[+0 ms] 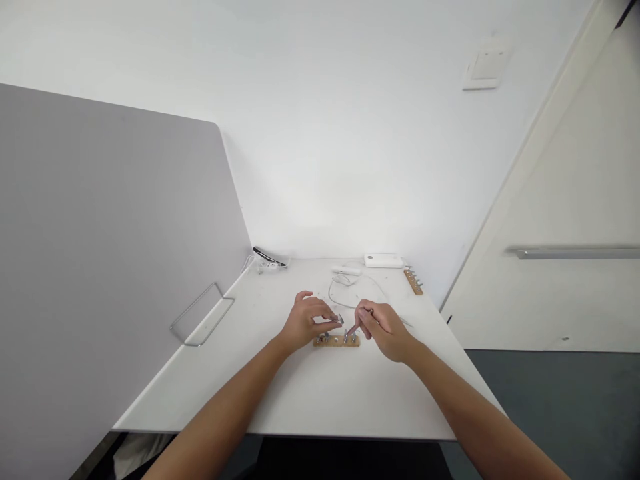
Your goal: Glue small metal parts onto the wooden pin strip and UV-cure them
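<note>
A narrow wooden strip (pixel 336 342) lies on the white table in front of me, with several small metal bolts (pixel 345 337) standing up from it and a bare hole near its middle. Between the thumb and fingertips of my left hand (pixel 311 318) is a small metal bolt (pixel 341 319), held just above the strip. My right hand (pixel 381 327) is at the strip's right end, index finger pointing down at the bolts there and the other fingers curled in. Whether anything sits in those curled fingers is hidden.
Behind my hands, a white cable (pixel 330 293) curls across the tabletop (pixel 295 407). A white box (pixel 383 261) and a second wooden strip with bolts (pixel 413 282) sit at the back right. A black-and-white object (pixel 270 259) lies back left. A grey partition (pixel 125 253) borders the left side.
</note>
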Demonstrator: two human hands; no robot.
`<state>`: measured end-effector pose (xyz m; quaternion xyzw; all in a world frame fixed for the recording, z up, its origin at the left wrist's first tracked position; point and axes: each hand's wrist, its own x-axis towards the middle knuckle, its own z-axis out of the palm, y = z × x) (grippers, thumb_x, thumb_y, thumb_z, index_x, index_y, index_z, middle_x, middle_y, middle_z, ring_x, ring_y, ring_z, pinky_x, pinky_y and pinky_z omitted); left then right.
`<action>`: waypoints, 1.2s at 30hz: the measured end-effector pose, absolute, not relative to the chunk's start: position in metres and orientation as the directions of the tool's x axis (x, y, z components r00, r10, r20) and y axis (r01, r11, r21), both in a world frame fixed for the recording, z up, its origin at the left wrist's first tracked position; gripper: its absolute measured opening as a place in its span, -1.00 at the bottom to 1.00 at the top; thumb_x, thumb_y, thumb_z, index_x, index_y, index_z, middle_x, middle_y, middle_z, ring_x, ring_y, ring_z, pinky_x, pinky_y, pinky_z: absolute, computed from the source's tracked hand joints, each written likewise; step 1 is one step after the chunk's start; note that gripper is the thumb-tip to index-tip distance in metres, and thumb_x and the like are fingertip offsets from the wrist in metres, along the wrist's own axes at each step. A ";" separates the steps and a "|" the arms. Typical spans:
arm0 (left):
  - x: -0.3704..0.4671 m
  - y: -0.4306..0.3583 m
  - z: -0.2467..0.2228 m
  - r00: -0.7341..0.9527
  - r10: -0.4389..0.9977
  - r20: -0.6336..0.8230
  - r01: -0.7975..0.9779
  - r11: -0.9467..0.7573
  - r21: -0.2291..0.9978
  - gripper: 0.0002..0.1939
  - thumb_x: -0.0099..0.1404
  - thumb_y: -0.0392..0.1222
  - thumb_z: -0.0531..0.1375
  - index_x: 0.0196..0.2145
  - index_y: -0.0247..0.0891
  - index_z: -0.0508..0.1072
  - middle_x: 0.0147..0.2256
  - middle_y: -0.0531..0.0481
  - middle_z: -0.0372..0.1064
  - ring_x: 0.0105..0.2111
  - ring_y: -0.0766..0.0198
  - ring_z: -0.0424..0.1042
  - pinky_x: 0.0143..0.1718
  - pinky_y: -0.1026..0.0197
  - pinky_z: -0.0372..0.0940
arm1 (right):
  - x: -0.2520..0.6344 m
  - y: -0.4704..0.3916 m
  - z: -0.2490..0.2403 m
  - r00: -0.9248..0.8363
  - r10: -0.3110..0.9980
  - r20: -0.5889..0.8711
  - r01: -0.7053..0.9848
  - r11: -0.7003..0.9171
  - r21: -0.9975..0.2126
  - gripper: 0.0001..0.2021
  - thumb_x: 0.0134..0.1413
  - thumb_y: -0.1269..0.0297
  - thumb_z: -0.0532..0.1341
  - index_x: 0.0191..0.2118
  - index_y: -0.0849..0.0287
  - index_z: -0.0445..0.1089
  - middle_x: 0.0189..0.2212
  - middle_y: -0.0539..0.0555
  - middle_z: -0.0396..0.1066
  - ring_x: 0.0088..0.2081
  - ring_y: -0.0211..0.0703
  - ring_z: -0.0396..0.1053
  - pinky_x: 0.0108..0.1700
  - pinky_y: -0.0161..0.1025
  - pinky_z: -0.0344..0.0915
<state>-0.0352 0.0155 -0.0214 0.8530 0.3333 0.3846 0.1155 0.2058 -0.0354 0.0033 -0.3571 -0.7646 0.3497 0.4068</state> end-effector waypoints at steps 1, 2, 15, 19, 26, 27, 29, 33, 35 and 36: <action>-0.035 0.015 -0.021 0.484 0.658 0.577 0.482 -0.751 0.452 -0.67 0.24 0.04 0.42 -0.49 -0.17 0.46 -0.37 0.14 0.64 -0.34 0.26 0.57 0.21 -0.04 0.02 | 0.204 -0.037 0.004 -0.431 0.825 0.365 0.238 0.495 -0.836 -0.60 0.50 0.05 -0.06 -0.32 0.09 0.33 -0.59 -0.06 0.32 -0.49 -0.18 0.38 -0.40 -0.28 0.23; -0.035 0.015 -0.021 0.486 0.658 0.575 0.484 -0.751 0.450 -0.67 0.25 0.04 0.42 -0.50 -0.17 0.46 -0.37 0.14 0.64 -0.34 0.26 0.57 0.21 -0.04 0.02 | 0.202 -0.038 0.004 -0.440 0.821 0.363 0.222 0.492 -0.842 -0.60 0.50 0.03 -0.06 -0.30 0.09 0.33 -0.57 -0.05 0.33 -0.49 -0.19 0.35 -0.39 -0.28 0.24; -0.036 0.015 -0.022 0.493 0.643 0.586 0.469 -0.764 0.443 -0.72 0.28 -0.01 0.41 -0.47 -0.16 0.49 -0.36 0.15 0.65 -0.34 0.27 0.57 0.21 -0.04 0.00 | 0.196 -0.034 -0.002 -0.233 0.830 0.506 0.236 0.554 -0.799 -0.69 0.50 0.06 -0.05 -0.13 0.08 0.35 -0.35 0.04 0.36 -0.30 -0.13 0.35 -0.16 -0.17 0.35; -0.035 0.015 -0.023 0.492 0.639 0.591 0.463 -0.767 0.444 -0.70 0.27 0.01 0.42 -0.48 -0.16 0.47 -0.35 0.14 0.65 -0.33 0.26 0.57 0.21 -0.05 0.01 | 0.199 -0.031 -0.003 -0.192 0.838 0.511 0.296 0.546 -0.784 -0.70 0.50 0.08 -0.04 -0.14 0.07 0.36 -0.37 0.03 0.37 -0.28 -0.11 0.40 -0.16 -0.17 0.35; -0.035 0.016 -0.023 0.484 0.645 0.591 0.466 -0.762 0.449 -0.70 0.25 0.01 0.43 -0.48 -0.17 0.48 -0.36 0.13 0.64 -0.34 0.26 0.57 0.20 -0.05 0.01 | 0.207 -0.031 -0.003 -0.313 0.862 0.398 0.322 0.491 -0.810 -0.62 0.49 0.08 -0.04 -0.32 0.09 0.35 -0.61 -0.05 0.29 -0.48 -0.16 0.38 -0.42 -0.29 0.21; -0.035 0.016 -0.023 0.484 0.646 0.590 0.467 -0.761 0.450 -0.70 0.25 0.01 0.43 -0.48 -0.17 0.48 -0.36 0.13 0.64 -0.34 0.26 0.57 0.20 -0.05 0.01 | 0.207 -0.032 -0.002 -0.339 0.859 0.384 0.301 0.486 -0.821 -0.61 0.49 0.07 -0.04 -0.34 0.10 0.34 -0.62 -0.06 0.29 -0.51 -0.18 0.36 -0.44 -0.29 0.20; -0.035 0.016 -0.023 0.484 0.645 0.591 0.466 -0.762 0.450 -0.70 0.25 0.02 0.43 -0.47 -0.17 0.49 -0.36 0.12 0.64 -0.35 0.26 0.57 0.20 -0.05 0.01 | 0.206 -0.034 0.000 -0.389 0.846 0.365 0.256 0.480 -0.839 -0.60 0.49 0.04 -0.04 -0.34 0.10 0.33 -0.62 -0.06 0.29 -0.52 -0.19 0.34 -0.43 -0.30 0.20; -0.035 0.016 -0.023 0.486 0.634 0.601 0.462 -0.770 0.439 -0.72 0.27 0.00 0.42 -0.46 -0.16 0.50 -0.37 0.13 0.63 -0.35 0.27 0.56 0.19 -0.05 0.01 | 0.201 -0.036 -0.001 -0.403 0.824 0.398 0.171 0.496 -0.851 -0.61 0.51 0.04 -0.06 -0.28 0.11 0.33 -0.56 -0.05 0.31 -0.49 -0.21 0.30 -0.38 -0.28 0.23; -0.035 0.015 -0.022 0.487 0.631 0.604 0.465 -0.773 0.433 -0.73 0.27 0.00 0.42 -0.46 -0.16 0.51 -0.38 0.14 0.63 -0.36 0.27 0.56 0.18 -0.04 0.02 | 0.200 -0.036 -0.002 -0.372 0.824 0.428 0.160 0.511 -0.845 -0.64 0.51 0.05 -0.05 -0.24 0.10 0.34 -0.49 -0.03 0.34 -0.47 -0.21 0.27 -0.36 -0.26 0.23; -0.035 0.015 -0.022 0.489 0.631 0.603 0.467 -0.773 0.430 -0.73 0.27 0.00 0.42 -0.46 -0.16 0.51 -0.38 0.14 0.62 -0.36 0.28 0.56 0.18 -0.04 0.02 | 0.199 -0.036 -0.003 -0.355 0.825 0.440 0.161 0.518 -0.840 -0.64 0.51 0.05 -0.05 -0.22 0.10 0.34 -0.46 -0.01 0.35 -0.45 -0.21 0.26 -0.35 -0.25 0.24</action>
